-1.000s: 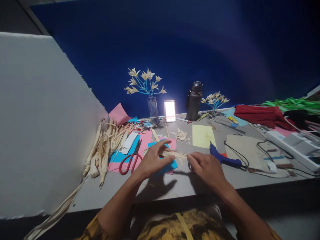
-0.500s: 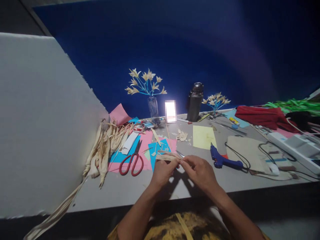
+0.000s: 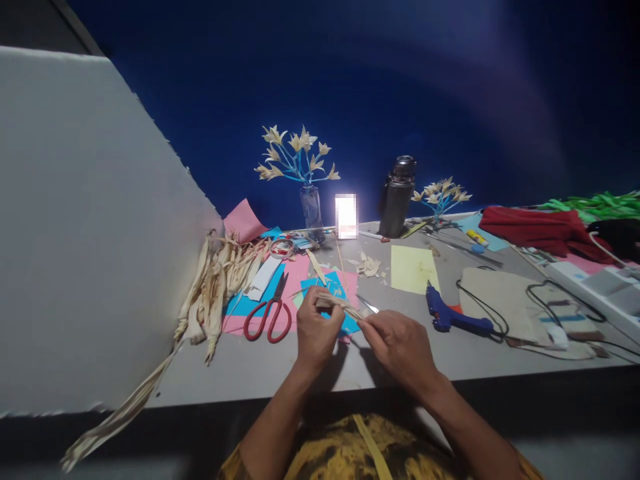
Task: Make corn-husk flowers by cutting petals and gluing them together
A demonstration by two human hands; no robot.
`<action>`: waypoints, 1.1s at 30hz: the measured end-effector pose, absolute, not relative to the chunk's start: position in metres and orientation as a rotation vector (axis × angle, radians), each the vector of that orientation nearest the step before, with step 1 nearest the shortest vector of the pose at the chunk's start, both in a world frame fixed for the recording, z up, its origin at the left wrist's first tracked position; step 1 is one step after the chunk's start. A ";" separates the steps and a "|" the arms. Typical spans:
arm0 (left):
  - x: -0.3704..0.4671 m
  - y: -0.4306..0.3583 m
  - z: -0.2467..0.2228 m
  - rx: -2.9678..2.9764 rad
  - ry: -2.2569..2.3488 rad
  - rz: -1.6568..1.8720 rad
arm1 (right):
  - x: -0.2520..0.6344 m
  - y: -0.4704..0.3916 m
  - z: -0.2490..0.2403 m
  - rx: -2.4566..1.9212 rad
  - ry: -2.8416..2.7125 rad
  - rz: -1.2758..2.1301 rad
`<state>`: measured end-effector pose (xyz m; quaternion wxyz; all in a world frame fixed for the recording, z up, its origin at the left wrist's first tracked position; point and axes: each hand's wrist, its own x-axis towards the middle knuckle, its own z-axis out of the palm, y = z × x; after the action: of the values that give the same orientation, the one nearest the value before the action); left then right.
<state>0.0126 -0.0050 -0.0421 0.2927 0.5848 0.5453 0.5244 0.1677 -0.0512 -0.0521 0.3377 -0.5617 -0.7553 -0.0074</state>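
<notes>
Between my two hands stretches a pale strip of dried husk [image 3: 341, 304]. My left hand [image 3: 316, 327] is closed round its left part, thumb on top. The other end is pinched in the fingers of my right hand [image 3: 399, 339]. Beneath the strip lie blue paper [image 3: 334, 283] and pink paper [image 3: 299, 267] with small scraps on them. Red-handled scissors [image 3: 270, 319] rest left of my left hand, blades pointing away. A bunch of dried husks [image 3: 210, 300] lies farther left against the white panel. To the right of my right hand is a blue glue gun [image 3: 456, 320].
At the back stand a glass vase [image 3: 313, 215] of husk flowers, a bright screen [image 3: 347, 217], a dark flask [image 3: 397, 198] and a smaller flower bunch [image 3: 441, 198]. A yellow sheet [image 3: 414, 268], a cloth bag [image 3: 490, 303], red cloth [image 3: 535, 230] and a white organiser [image 3: 597, 290] occupy the right.
My left hand has lifted and turned, now gripping the strip farther from its right end; it has moved slightly apart from my right hand. The whole view has shifted a little.
</notes>
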 end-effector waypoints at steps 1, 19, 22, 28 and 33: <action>0.009 -0.003 -0.044 1.589 1.474 1.411 | 0.168 -0.052 -0.053 -1.465 -1.975 -0.021; -0.011 -0.005 -0.031 1.562 1.254 1.056 | 0.175 -0.058 -0.051 -1.481 -1.959 0.076; -0.005 -0.007 -0.029 1.583 1.230 1.103 | 0.177 -0.060 -0.050 -1.480 -1.963 0.053; -0.004 -0.010 -0.030 1.738 1.310 1.071 | 0.179 -0.062 -0.051 -1.482 -1.982 0.032; 0.002 -0.015 -0.032 1.821 1.373 1.130 | 0.177 -0.062 -0.051 -1.497 -1.987 0.023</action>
<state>0.0023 -0.0148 -0.0319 0.2939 0.6840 0.5155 0.4243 0.1770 -0.0624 -0.0506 0.3213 -0.5698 -0.7563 0.0086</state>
